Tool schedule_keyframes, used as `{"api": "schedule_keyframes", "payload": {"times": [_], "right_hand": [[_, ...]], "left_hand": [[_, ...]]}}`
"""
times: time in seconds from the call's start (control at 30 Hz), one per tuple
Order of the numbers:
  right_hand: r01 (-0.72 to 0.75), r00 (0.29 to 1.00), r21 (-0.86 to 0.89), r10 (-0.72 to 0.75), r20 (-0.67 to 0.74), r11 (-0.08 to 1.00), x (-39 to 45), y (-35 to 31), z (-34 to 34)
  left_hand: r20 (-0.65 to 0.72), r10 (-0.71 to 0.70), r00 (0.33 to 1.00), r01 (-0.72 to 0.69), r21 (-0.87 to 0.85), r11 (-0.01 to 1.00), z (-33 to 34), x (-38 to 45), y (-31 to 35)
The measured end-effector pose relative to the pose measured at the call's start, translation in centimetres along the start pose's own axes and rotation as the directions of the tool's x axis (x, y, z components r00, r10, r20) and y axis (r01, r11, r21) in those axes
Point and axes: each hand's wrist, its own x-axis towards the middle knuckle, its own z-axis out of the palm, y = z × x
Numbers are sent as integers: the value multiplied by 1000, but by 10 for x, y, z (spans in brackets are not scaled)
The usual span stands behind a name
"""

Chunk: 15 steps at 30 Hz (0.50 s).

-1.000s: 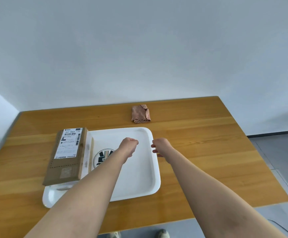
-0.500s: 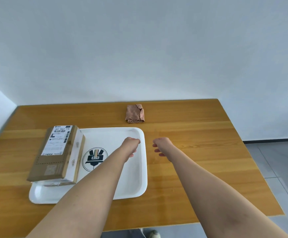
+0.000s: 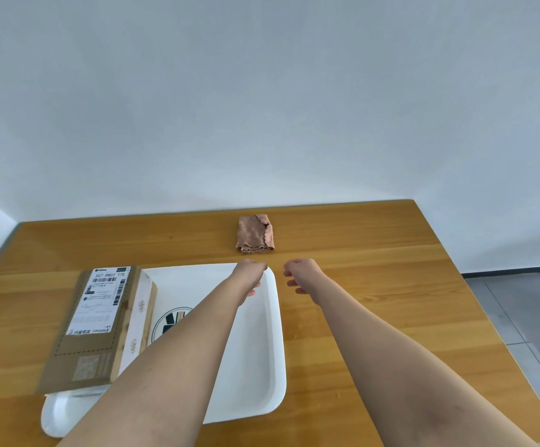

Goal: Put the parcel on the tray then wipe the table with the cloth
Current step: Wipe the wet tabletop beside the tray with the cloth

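Parcel (image 3: 99, 327), a brown cardboard box with a white shipping label on top, lay on the left side of the white tray (image 3: 255, 350) at lower left of the frame, its left edge overhanging the tray rim. We saw a round dark logo on the tray floor, partly hidden behind the left forearm. Folded brown cloth (image 3: 255, 234) sat upper centre on the wooden table (image 3: 391, 285), apart from the tray's far edge. Our left hand (image 3: 248, 276) hovered over the tray's far right corner, fingers curled loosely, nothing in it. Our right hand (image 3: 302, 275) hung just right of the tray over bare wood, fingers loosely bent downward, also holding nothing. Both hands were near the cloth but not touching it. Grey tiled floor showed at far right.
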Motion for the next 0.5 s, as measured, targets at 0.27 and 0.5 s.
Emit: {"api": "schedule_keyframes", "payload": {"times": [0.27,0.5], "right_hand": [[28,1000,-23,-28,-13,999,24,-14,-24],[46,998,-61,-43,52,997,52,-22,-48]], "left_hand": [[-6,-11,1000,10,-47,999,18,21,22],[-74,-26,997,18,-110,994,36,36,40]]}}
